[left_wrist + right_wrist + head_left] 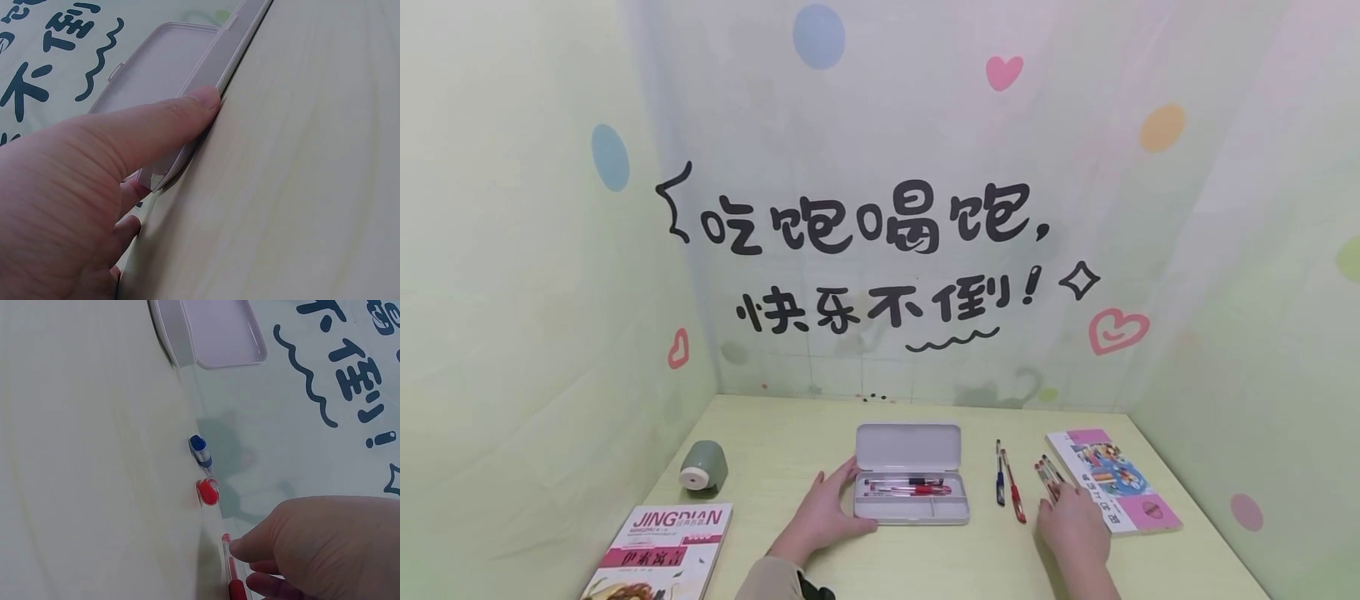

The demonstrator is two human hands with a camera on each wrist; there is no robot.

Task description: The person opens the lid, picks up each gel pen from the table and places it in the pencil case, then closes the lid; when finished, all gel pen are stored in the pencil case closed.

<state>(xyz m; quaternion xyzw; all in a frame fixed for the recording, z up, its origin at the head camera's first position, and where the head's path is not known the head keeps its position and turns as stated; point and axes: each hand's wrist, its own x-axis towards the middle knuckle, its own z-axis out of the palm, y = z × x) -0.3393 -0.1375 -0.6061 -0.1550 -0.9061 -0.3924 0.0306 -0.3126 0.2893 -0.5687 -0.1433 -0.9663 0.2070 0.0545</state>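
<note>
My left hand is gripping the left end of the pencil case, my thumb pressing along its front side. The case is sitting on the table with its lid standing open, and a few pens are lying in its back compartment. My right hand is reaching down to the loose pens just beside the pink-and-white book; I can't tell whether its fingers are closing on one. A blue pen and a red pen are lying between that hand and the case.
</note>
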